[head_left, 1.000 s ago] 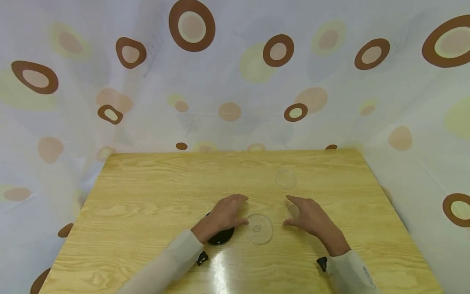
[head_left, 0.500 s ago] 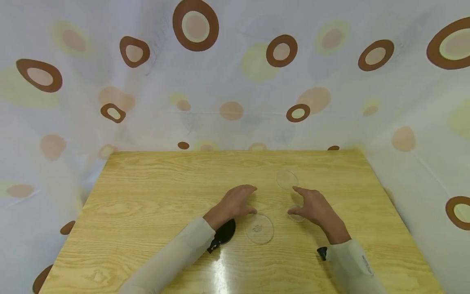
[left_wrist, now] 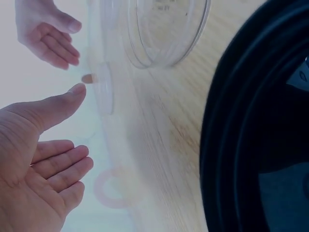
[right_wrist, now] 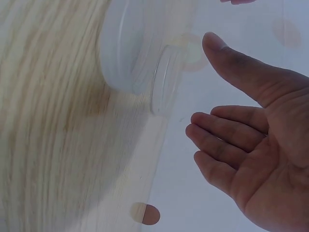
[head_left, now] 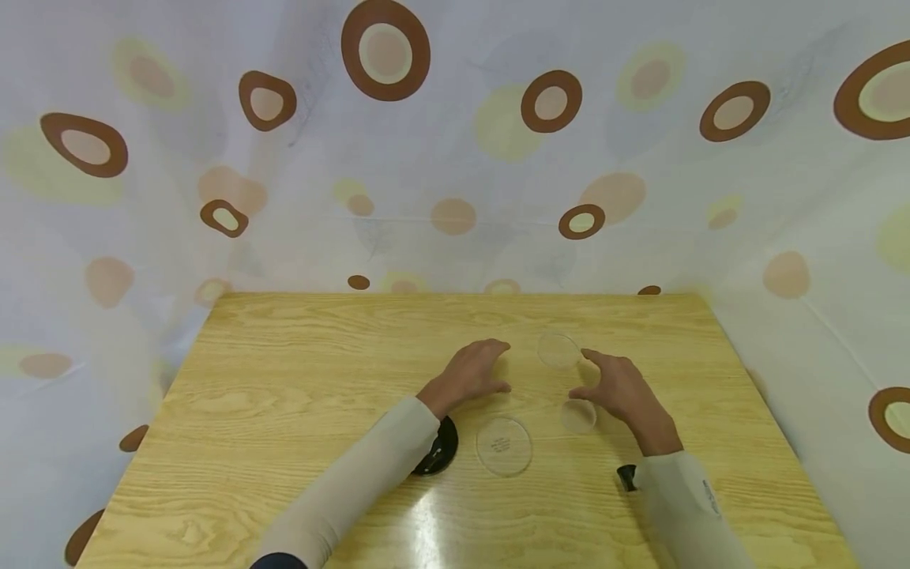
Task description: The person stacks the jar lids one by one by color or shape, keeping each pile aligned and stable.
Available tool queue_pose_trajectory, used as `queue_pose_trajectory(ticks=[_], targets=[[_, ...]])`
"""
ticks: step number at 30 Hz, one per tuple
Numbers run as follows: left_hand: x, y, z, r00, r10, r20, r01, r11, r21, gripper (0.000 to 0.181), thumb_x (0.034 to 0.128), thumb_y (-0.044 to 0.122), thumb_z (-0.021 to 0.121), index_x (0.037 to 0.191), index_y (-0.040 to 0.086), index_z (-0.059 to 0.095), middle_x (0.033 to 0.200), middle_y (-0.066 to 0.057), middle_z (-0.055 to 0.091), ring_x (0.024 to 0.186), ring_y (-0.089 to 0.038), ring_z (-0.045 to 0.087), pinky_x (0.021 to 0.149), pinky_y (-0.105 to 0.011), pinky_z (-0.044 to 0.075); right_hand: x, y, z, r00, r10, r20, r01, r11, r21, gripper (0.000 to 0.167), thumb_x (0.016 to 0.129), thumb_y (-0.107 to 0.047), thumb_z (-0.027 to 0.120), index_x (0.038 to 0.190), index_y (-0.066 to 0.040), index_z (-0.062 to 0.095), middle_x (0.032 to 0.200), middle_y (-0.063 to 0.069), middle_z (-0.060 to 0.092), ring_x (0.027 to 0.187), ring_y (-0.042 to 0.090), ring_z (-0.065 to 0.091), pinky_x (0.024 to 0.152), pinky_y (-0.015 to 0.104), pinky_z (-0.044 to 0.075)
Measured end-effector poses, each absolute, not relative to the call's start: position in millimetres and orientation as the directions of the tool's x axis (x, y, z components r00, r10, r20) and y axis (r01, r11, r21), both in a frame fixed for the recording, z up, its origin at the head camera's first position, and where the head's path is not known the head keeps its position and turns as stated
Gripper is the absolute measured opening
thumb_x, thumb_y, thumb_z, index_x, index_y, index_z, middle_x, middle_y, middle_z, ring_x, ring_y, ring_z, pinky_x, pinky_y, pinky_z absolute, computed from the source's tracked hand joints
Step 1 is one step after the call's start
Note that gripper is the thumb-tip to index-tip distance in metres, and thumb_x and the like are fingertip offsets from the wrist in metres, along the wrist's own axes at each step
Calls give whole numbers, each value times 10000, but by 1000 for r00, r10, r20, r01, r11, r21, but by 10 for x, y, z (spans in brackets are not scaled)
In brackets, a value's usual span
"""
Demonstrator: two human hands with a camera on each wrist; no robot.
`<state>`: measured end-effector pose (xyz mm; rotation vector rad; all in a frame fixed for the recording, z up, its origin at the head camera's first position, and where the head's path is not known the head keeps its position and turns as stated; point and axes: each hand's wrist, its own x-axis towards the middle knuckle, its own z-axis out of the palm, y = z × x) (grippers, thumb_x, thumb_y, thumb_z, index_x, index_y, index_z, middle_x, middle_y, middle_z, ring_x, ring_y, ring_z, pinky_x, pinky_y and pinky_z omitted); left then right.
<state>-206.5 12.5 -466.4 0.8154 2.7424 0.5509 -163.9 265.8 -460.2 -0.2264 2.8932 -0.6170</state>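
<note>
Left hand (head_left: 469,373) and right hand (head_left: 626,393) have both shifted toward the far edge of the tabletop (head_left: 306,356) since the earlier frame, leaving more of the smallest dish (head_left: 579,416) uncovered; the clear pieces look unmoved.

Backdrop, largest item: patterned cloth (head_left: 320,174) beyond the far edge and along both side edges. Tabletop: pale wood grain, carrying all round pieces.

Hands: both released, fingers parted, palms facing each other, nothing grasped. Left is over the middle; right is nearer the right edge, its fingertips near the far dish (head_left: 558,350) and its thumb near the smallest one. Wrist views suggest a gap, not contact.

Black disc (head_left: 446,444): left of the clear pieces, toward the near edge, partly under the left sleeve (head_left: 384,454); whether it is a lid or a dish is uncertain from here.

Containers: lettered dish (head_left: 504,447) just right of the disc, clear and low-walled; far dish closest to the far edge; smallest dish between these two in depth, right of both. No contents visible in any.

Progress, by judgement: clear pieces are spread out, none stacked or nested; any lifting or regrouping is not yet done.
</note>
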Motion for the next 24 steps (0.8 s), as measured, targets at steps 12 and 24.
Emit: queue_pose_trajectory(ticks=[12,24], targets=[[-2310,300,-4740,-833,540,-118,445,782,436,684,809,312,758,1390,90,473,1427,-59,494,1324,-220,461,1099,-330,393,-1860,2785,-4676,-969,-159,-189,-67,906,-419,806,819,-325,737,1418,63,361,1361,338,447,1198,504,466,956,592,438],[-2449,516,-4867,-837,535,-119,431,777,459,665,822,307,744,1393,101,472,1431,-45,493,1333,-203,450,1113,-317,374,-2034,2876,-4834,-965,-153,-215,-50,906,-419,815,810,-343,740,1417,56,369,1391,327,421,1234,503,434,980,591,421]])
